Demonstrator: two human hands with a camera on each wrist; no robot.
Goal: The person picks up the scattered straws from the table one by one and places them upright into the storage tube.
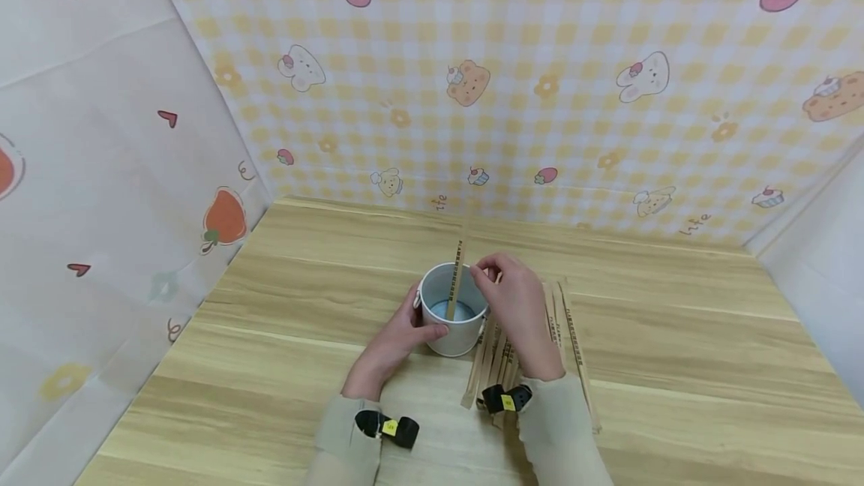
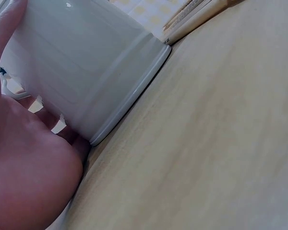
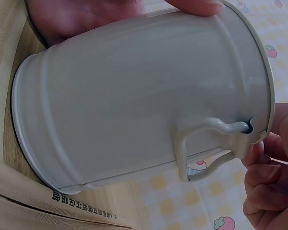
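A small white metal bucket [image 1: 454,340] with looped side handles stands upright on the table. My left hand [image 1: 403,327] grips its left side, thumb across the front; the left wrist view shows the palm beside the wall. One paper-wrapped straw [image 1: 456,276] with dark print leans inside the bucket, its top well above the rim. At the right rim is my right hand [image 1: 516,298], fingers curled. In the right wrist view its fingertips [image 3: 259,155] pinch the rim by the handle loop [image 3: 182,153]. Several more wrapped straws [image 1: 575,343] lie right of the bucket, partly under my right forearm.
The wood-grain table [image 1: 324,276] runs back to a yellow checked cloth [image 1: 405,141] hung behind it. White printed cloth [image 1: 121,193] hangs on the left, and another pale cloth [image 1: 817,268] on the right. Dark wrist cameras sit on both sleeves.
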